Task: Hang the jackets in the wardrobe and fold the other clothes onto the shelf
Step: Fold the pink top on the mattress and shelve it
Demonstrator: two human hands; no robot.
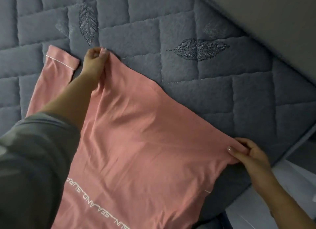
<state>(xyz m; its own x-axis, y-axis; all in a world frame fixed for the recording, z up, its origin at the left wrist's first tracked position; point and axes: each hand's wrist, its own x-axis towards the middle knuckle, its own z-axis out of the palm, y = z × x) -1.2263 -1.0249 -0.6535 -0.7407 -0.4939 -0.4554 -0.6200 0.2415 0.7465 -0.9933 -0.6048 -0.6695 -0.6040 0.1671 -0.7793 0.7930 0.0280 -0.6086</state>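
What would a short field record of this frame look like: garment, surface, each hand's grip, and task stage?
garment: pink shirt, spread flat, white lettering near the bottom edge of the frame
sleeve: one sleeve with white piping lies at the far left
surface: grey quilted bedcover with leaf stitching
left hand: pinches the shirt's far corner
right hand: pinches the shirt's near right corner
stage: shirt laid out, no fold visible in the body yet
wardrobe, shelf: not in view
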